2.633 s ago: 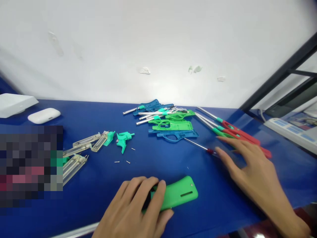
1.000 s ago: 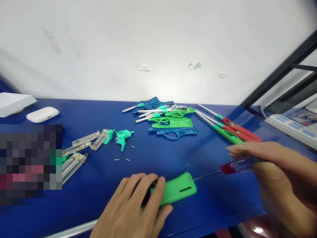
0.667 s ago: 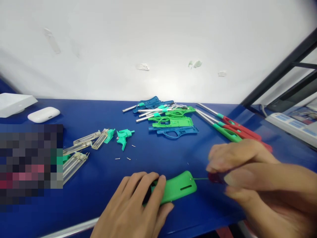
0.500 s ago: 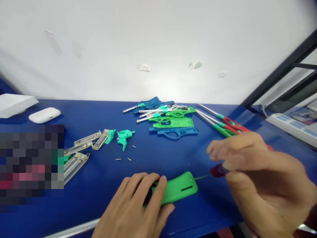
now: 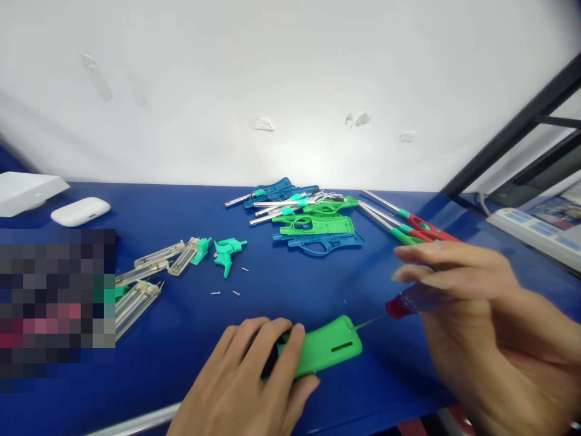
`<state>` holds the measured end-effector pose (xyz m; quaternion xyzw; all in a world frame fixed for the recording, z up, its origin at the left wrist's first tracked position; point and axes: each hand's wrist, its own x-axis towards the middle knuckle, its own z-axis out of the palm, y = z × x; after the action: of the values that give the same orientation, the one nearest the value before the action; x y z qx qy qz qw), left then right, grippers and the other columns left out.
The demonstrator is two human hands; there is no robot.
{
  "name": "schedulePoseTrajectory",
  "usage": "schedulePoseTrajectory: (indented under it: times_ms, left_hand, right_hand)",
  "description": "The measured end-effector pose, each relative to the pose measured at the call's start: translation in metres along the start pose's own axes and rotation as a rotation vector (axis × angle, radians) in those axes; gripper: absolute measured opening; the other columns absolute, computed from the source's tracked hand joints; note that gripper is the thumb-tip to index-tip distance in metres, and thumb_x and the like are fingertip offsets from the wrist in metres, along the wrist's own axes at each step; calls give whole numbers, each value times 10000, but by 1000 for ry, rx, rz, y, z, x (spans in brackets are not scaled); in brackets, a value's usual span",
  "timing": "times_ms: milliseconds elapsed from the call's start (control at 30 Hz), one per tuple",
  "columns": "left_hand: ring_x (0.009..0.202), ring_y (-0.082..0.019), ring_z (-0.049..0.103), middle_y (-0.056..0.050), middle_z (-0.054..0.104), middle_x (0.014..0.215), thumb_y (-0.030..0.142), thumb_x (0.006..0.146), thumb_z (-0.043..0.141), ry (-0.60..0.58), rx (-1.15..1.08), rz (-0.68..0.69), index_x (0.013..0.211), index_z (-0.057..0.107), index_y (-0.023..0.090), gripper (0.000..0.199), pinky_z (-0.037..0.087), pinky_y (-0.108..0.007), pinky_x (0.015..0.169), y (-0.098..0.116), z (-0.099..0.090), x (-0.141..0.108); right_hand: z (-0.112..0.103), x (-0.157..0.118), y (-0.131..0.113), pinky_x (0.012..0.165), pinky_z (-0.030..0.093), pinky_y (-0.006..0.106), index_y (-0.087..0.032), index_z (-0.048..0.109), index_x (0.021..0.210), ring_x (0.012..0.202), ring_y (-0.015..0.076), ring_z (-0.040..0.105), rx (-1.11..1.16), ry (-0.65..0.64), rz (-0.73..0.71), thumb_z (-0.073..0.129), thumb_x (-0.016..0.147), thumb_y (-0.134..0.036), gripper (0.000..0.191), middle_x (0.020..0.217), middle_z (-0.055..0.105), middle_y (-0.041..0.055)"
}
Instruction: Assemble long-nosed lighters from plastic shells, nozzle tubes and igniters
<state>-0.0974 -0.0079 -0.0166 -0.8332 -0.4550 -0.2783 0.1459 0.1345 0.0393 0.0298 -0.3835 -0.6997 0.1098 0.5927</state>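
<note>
My left hand is closed over a green lighter, holding its handle flat on the blue table near the front edge. The lighter's metal tube sticks out to the left beneath my wrist. In my right hand is a screwdriver with a red collar and a clear purplish handle, gripped between thumb and fingers. Its thin shaft points left, and the tip meets the screw spot at the end of the green handle. Several small screws lie beyond my left hand.
Blue and green handle shells with metal tubes lie at the back. Red and green lighters rest at the right. Teal plastic pieces and clear fuel tanks are at the left. A white case and a power strip flank them.
My right hand's fingers have shifted and opened a little around the screwdriver, so more of its handle shows. My left hand and the lighter stay in place.
</note>
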Motion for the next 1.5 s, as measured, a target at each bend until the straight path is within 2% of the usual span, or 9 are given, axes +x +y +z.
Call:
schedulePoseTrajectory:
  times_ms: [233, 433, 667, 833, 1067, 1200, 1267, 1333, 1500]
  left_hand:
    - [912, -238, 810, -10, 836, 1105, 335, 1139, 417, -11, 0, -3, 1207, 759, 217, 368, 665, -395, 745, 0, -1, -2]
    - [915, -241, 810, -9, 835, 1096, 340, 1133, 439, -14, -5, 7, 1204, 755, 214, 348, 670, -392, 747, -1, 0, 0]
    - [919, -243, 810, -9, 834, 1110, 342, 1131, 438, -21, -2, -3, 1213, 753, 220, 347, 670, -389, 738, -1, 0, 1]
    - [900, -240, 808, -4, 835, 1092, 359, 1134, 432, -12, -18, -12, 1203, 755, 224, 356, 665, -389, 734, 1, 0, 0]
    - [925, -240, 803, 8, 831, 1115, 359, 1144, 407, -24, -4, -18, 1218, 742, 229, 366, 658, -410, 759, 1, 0, 1]
    - [946, -230, 798, 10, 827, 1129, 355, 1146, 411, -30, -6, -20, 1235, 729, 225, 355, 650, -399, 782, 0, -1, 0]
    - [953, -225, 794, 7, 825, 1131, 363, 1145, 422, -27, -10, -15, 1235, 724, 220, 346, 645, -389, 792, 0, -1, 0]
    - [953, -224, 791, 3, 821, 1133, 366, 1146, 422, -35, -5, -10, 1250, 711, 214, 343, 644, -388, 800, 0, -1, 0]
    - [952, -223, 788, -2, 815, 1120, 382, 1149, 416, -58, -11, -14, 1256, 696, 210, 346, 652, -389, 793, 3, -2, -2]
  right_hand:
    - [1, 6, -1, 697, 568, 397, -326, 784, 915, 714, 217, 602, 206, -31, -36, 902, 874, -253, 144, 717, 674, -30]
    - [-4, 3, 0, 661, 577, 361, -348, 819, 1075, 870, 205, 741, 10, -83, -15, 673, 969, -103, 304, 1117, 812, -38]
    - [-3, 12, -10, 699, 515, 366, -373, 824, 942, 777, 194, 648, -3, 17, -57, 872, 847, -188, 213, 763, 716, -59]
    - [-14, 2, -12, 667, 544, 332, -428, 803, 1216, 1021, 199, 683, -103, -181, -21, 598, 1040, -146, 391, 1135, 748, -22]
    - [-4, 1, -14, 715, 540, 377, -391, 795, 825, 795, 204, 642, -9, 20, 10, 821, 950, -325, 144, 857, 692, -27]
    - [-14, 7, 5, 768, 572, 380, -421, 835, 1032, 828, 213, 651, -4, -44, -40, 846, 946, -405, 89, 831, 672, -22]
    - [-22, 3, 11, 697, 610, 382, -425, 822, 1171, 864, 208, 696, 75, -193, -200, 636, 1082, -398, 208, 1024, 728, -16]
    - [-26, -4, 12, 760, 636, 335, -424, 811, 1175, 1013, 198, 726, 8, -208, -88, 616, 1088, -275, 260, 1195, 757, -47]
    - [-24, -12, 2, 801, 630, 378, -388, 781, 962, 794, 214, 703, 165, -151, 87, 703, 1056, -318, 141, 822, 738, -31]
